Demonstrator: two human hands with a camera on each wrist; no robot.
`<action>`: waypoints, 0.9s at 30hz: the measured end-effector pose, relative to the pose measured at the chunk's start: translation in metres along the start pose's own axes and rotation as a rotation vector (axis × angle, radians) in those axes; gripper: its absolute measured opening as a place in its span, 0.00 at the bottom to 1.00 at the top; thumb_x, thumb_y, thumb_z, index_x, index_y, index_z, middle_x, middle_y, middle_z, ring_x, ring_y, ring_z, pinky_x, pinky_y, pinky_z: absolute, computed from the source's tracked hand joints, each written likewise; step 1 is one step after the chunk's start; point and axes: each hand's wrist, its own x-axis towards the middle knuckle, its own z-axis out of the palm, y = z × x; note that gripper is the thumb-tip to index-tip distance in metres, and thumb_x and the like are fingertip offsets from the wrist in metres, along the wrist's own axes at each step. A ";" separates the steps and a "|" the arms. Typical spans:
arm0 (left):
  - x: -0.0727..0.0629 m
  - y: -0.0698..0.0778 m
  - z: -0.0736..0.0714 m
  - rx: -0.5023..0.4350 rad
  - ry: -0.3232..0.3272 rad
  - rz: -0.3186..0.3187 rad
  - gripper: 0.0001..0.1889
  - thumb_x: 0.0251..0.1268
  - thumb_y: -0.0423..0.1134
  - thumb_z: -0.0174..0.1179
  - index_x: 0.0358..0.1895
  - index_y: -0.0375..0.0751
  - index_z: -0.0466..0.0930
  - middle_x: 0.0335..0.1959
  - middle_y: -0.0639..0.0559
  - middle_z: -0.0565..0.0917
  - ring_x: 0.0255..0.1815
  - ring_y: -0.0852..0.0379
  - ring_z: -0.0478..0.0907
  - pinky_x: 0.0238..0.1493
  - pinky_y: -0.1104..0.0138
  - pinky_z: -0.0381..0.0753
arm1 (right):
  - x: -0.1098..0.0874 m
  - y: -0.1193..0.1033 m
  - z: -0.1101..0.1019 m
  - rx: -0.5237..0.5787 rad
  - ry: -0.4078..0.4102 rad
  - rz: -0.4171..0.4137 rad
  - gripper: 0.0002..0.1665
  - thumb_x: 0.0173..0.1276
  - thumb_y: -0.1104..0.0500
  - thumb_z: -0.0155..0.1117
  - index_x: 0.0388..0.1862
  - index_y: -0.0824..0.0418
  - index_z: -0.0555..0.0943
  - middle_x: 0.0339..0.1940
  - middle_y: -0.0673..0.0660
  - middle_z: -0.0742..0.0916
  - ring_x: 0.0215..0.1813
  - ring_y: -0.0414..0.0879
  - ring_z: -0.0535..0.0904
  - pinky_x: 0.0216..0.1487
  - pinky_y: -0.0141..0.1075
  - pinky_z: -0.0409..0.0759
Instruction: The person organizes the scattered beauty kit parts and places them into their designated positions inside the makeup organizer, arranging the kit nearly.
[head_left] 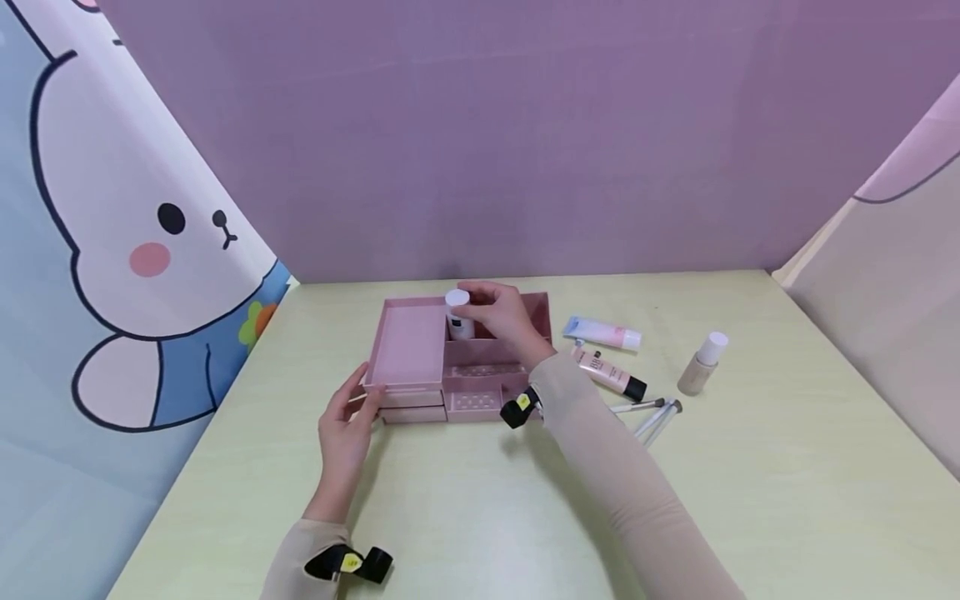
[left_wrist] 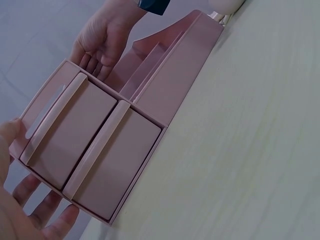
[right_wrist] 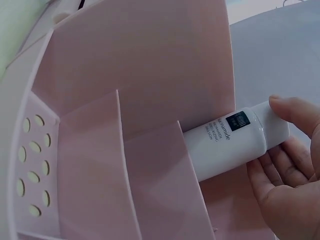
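Observation:
A pink desktop organizer (head_left: 407, 346) stands on the table, with two drawers (left_wrist: 75, 132) at its front left and stepped compartments on its right. At its front left corner my left hand (head_left: 348, 425) holds it, thumb and fingers spread about the side. Thumb and fingers of my right hand (head_left: 506, 318) pinch the white cap of a moisturizing emulsion bottle (right_wrist: 225, 142). The bottle's lower part is down inside the rear compartment, hidden by a divider (right_wrist: 162, 180) in the right wrist view. It stands close to the compartment's left wall.
Right of the organizer lie a blue-and-pink tube (head_left: 600, 332), a pink BB tube (head_left: 606, 371) with a black cap, and several makeup brushes (head_left: 656, 421). Farther right a beige bottle (head_left: 697, 367) with a white cap stands upright. A purple cloth wall (head_left: 525, 150) rises behind the table.

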 end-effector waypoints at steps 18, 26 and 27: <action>0.002 -0.002 0.000 0.012 -0.003 -0.003 0.24 0.70 0.36 0.63 0.68 0.46 0.75 0.52 0.46 0.79 0.45 0.65 0.75 0.40 0.79 0.80 | -0.016 -0.009 -0.031 0.037 0.087 -0.096 0.27 0.61 0.66 0.74 0.59 0.66 0.81 0.53 0.61 0.86 0.55 0.50 0.82 0.53 0.34 0.81; 0.002 -0.003 0.001 0.012 0.005 0.005 0.24 0.69 0.35 0.64 0.68 0.45 0.76 0.49 0.49 0.79 0.44 0.65 0.75 0.39 0.79 0.80 | -0.032 -0.010 -0.048 0.015 0.035 -0.144 0.25 0.61 0.68 0.73 0.58 0.68 0.80 0.55 0.68 0.83 0.53 0.51 0.82 0.50 0.33 0.83; 0.002 -0.002 0.001 0.006 0.009 0.011 0.24 0.69 0.35 0.64 0.67 0.45 0.76 0.48 0.51 0.79 0.44 0.65 0.75 0.39 0.79 0.80 | -0.034 -0.010 -0.050 0.012 0.027 -0.151 0.25 0.62 0.68 0.73 0.58 0.69 0.80 0.56 0.70 0.83 0.53 0.51 0.82 0.49 0.33 0.83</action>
